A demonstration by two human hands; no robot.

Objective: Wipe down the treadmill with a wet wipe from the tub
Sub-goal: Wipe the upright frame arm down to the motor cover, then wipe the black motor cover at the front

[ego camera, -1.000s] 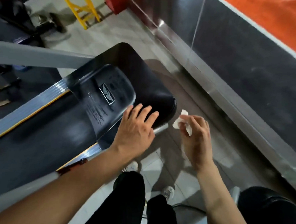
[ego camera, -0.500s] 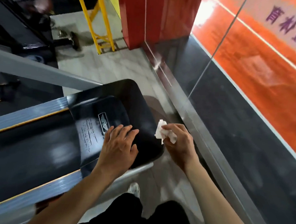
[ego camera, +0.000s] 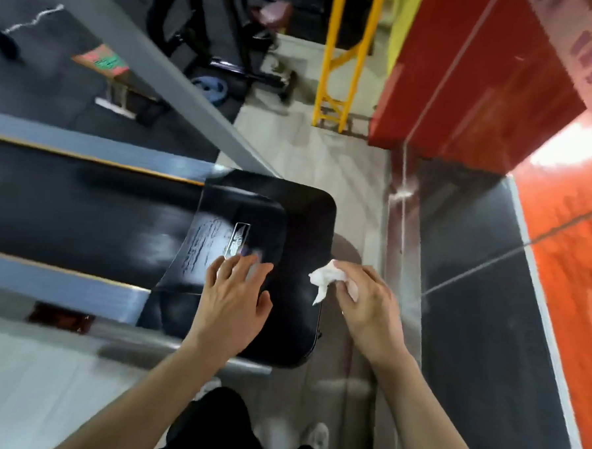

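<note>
Nearest the camera, your black trousers [ego camera: 222,423] and white shoes [ego camera: 316,438] are showing at the bottom edge, standing on the pale floor [ego camera: 308,156] beside the treadmill [ego camera: 82,213]. Your two bare forearms are reaching forward from there.

Your left hand [ego camera: 232,303] is lying palm down on the treadmill's glossy black motor cover [ego camera: 305,211], its fingers [ego camera: 241,266] straight and slightly spread, holding nothing. The fingertips are sitting near the small silver badge [ego camera: 238,239] and the white printed text on the cover, though blur there is making it hard to say whether they are touching the badge.

Your right hand [ego camera: 369,307] is hovering at the cover's right edge, gripping a crumpled white wet wipe [ego camera: 326,277] in its curled fingers; the loose end of the wipe is hanging over the black surface.

Left of the cover, the dark running belt [ego camera: 75,219] is stretching away between two grey side rails [ego camera: 61,284]. A grey upright bar [ego camera: 152,59] is slanting across above it.

Farther off, a yellow metal frame [ego camera: 333,71] is standing on the floor next to a red block [ego camera: 467,78], with black gym equipment [ego camera: 208,31] behind. On the right, a reflective dark and orange wall [ego camera: 559,272] is running alongside you.
</note>
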